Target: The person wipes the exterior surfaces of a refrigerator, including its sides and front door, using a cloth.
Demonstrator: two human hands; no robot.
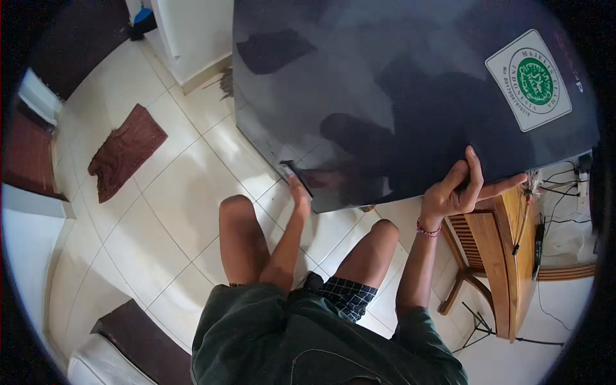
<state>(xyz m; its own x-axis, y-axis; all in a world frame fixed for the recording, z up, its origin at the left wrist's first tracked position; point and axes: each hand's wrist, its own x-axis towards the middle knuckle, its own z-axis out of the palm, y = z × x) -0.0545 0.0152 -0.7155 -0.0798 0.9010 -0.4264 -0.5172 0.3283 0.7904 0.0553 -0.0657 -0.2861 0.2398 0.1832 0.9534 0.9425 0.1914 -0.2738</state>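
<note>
A large glossy dark panel (359, 83), looking like a refrigerator door, fills the upper middle and right. It carries a white sticker (496, 61) with a green round emblem. My left hand (299, 192) is at the panel's lower left corner, its fingers closed against a thin black strip (301, 180); whether that strip is part of the panel or a separate piece I cannot tell. My right hand (457, 187), with a beaded bracelet (428, 230) at the wrist, rests on the panel's lower edge, fingers spread apart and two fingertips on the dark surface.
Brown mat (131, 153) on the tiled floor (173, 218) at left. To the right stand a wooden table (513, 256) with cables and a black metal stand (478, 328). A white wall corner (196, 38) borders the panel; my bare knees are below it.
</note>
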